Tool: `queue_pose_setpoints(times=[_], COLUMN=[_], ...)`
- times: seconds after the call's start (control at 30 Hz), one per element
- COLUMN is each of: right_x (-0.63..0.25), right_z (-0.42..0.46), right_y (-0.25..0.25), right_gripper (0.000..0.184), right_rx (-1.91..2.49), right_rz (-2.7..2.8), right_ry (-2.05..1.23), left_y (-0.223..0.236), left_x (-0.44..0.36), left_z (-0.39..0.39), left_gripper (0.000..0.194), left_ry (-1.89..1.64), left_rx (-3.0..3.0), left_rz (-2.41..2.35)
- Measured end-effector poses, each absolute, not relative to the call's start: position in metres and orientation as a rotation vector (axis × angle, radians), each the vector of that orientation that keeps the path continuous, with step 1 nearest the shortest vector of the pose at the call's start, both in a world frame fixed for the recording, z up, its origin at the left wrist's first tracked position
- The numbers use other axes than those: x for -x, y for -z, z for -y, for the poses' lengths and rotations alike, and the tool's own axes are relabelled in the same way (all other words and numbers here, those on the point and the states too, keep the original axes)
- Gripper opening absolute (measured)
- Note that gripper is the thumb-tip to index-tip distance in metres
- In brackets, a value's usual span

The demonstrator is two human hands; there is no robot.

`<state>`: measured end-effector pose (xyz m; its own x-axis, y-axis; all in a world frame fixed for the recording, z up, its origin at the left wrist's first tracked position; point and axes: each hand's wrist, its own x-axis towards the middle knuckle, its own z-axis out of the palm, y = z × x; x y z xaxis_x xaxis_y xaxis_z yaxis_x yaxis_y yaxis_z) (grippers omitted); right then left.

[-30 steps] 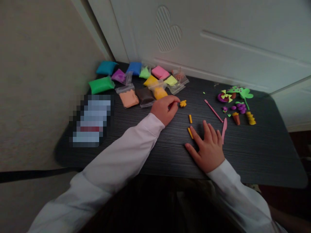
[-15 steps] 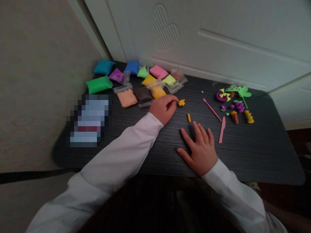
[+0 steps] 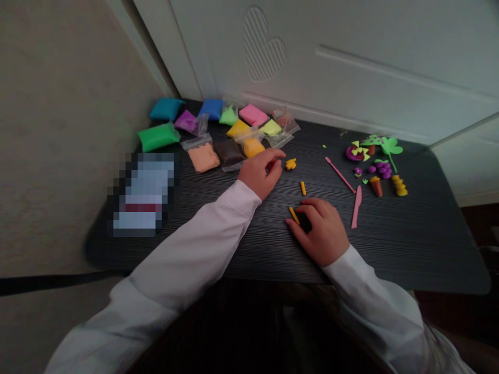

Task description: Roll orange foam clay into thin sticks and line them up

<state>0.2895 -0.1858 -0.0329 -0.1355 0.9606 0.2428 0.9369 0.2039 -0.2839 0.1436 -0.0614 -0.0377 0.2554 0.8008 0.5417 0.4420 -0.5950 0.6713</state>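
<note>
My right hand (image 3: 320,228) curls over the dark table, thumb and fingers around a thin yellow clay roll (image 3: 294,215). A second short yellow clay roll (image 3: 303,188) lies just beyond those fingers. My left hand (image 3: 260,173) rests farther back, with a small gap between thumb and index finger and nothing seen between them. Right beside its fingertips sits a small lumpy piece of yellow clay (image 3: 290,164). Behind that hand is a clear bag of orange-yellow clay (image 3: 254,148), partly covered by it.
Bags of coloured clay, including a green one (image 3: 159,136), line the table's (image 3: 421,249) back left. A blurred phone-like screen (image 3: 142,192) lies at left. To the right are a pink stick (image 3: 340,174), a pink plastic knife (image 3: 356,206) and several clay figures, among them purple grapes (image 3: 384,170).
My right hand's spread fingers have curled in, and a yellow clay roll now shows between thumb and fingers. My left index finger and thumb have parted slightly.
</note>
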Motion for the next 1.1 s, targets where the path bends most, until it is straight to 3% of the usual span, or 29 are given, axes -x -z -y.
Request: queue_pose_setpoints(times=[0.2,0.5,0.83,1.1], right_x=[-0.298,-0.302,-0.305,-0.302], right_z=[0.172,0.132,0.137,0.139], right_y=[0.016,-0.014,-0.006,-0.010], right_gripper=[0.013,0.013,0.014,0.018], right_rx=[1.594,1.301,1.298,1.273], right_rz=[2.101,2.084,2.041,1.983], right_ry=[-0.225,0.098,0.041,-0.264], left_y=[0.029,0.021,0.024,0.026], left_x=[-0.142,-0.141,-0.150,-0.149], left_z=[0.062,0.065,0.072,0.076], left_gripper=[0.018,0.023,0.030,0.028], left_ry=[-1.274,-0.755,-0.595,-0.642], left_rx=[-1.967,-0.897,-0.834,-0.846], left_rz=[-1.106,-0.509,-0.522,-0.504])
